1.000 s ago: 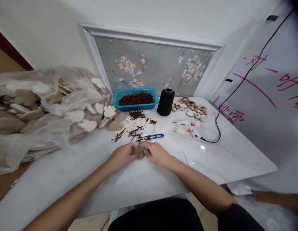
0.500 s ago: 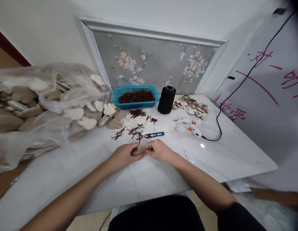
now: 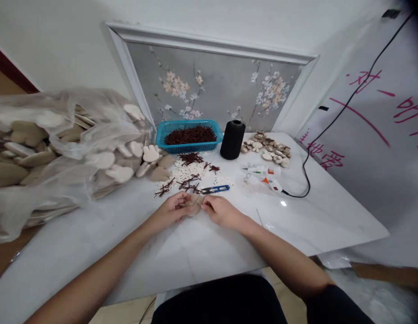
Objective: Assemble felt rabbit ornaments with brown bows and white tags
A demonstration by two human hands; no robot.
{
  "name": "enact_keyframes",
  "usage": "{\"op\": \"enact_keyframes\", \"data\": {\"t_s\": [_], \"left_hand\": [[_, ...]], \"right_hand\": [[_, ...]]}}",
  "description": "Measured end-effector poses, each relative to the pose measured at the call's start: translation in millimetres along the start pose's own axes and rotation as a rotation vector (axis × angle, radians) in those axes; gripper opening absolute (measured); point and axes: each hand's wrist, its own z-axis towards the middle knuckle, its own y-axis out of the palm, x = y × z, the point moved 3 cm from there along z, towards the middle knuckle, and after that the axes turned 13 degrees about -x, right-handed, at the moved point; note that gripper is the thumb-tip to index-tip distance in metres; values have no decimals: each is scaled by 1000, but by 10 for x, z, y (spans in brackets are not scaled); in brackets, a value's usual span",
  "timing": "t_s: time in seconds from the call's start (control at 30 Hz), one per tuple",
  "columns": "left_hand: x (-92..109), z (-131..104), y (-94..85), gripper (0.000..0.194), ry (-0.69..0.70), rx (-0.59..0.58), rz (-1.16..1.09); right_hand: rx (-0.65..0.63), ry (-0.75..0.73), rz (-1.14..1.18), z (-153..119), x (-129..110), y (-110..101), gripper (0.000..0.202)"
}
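Item 1, qty 1: tan felt-like pc (image 3: 194, 205), lower ctr of frame, betw. both hands. L hand (image 3: 174, 207) clamped on its left side, R hand (image 3: 222, 210) pinching its right edge, thumb to fingers. Long axis & pointing dir.: I can't tell, fingers hide the ends. Looks: plain, rounded lobes, fine detail blurred. Item 2: blue snips (image 3: 216, 189), just above R hand, tips to frame left.

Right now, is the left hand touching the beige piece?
Touching. The head view shows the left hand holding the beige piece at its left side, with the thumb overlapping its edge.
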Motion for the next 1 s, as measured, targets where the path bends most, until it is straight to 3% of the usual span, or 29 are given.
{"op": "enact_keyframes", "data": {"t_s": [0.13,0.27,0.53,0.73,1.0], "left_hand": [[-16,13,6,36,51,5,-184],[-38,15,70,27,45,16,-237],[-105,64,54,30,48,221,-411],[-77,62,48,26,98,340,-323],[-58,79,95,23,65,266,-155]], "right_hand": [[35,-34,-14,16,16,6,7],[44,-21,10,23,39,15,7],[37,0,80,11,14,-4,10],[42,-87,91,-56,-53,-40,11],[118,-226,52,-127,-106,-148,12]]}}
